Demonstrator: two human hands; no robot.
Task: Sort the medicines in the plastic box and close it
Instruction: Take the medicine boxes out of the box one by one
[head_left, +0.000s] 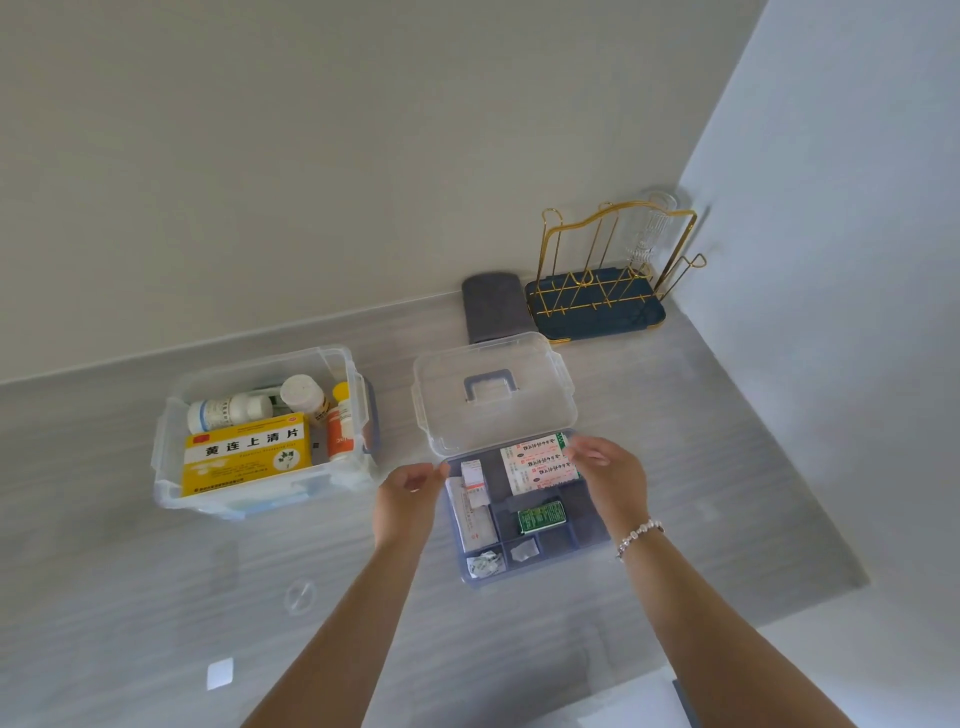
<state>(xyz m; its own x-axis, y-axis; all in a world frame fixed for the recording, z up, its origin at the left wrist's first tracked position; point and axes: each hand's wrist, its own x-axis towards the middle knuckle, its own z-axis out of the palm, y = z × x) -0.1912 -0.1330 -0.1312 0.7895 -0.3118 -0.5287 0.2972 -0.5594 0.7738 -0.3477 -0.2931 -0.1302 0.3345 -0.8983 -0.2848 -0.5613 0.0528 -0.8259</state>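
Reaching forward, both hands flank the clear lid (493, 395) on the bench (156, 597): left hand (408, 501) and right hand (610, 475) pinch its near corners above the divided tray (587, 540), the lid's long axis running left-right between them.

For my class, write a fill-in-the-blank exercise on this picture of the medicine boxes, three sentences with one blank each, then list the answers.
1. The large box lying in the clear bin is coloured ____.
2. The clear lid beyond the divided tray has a grey ____ on top.
3. The bracelet is worn on the person's ____ wrist, while the left hand and right hand reach to the tray's far corners.

Answers: yellow; handle; right
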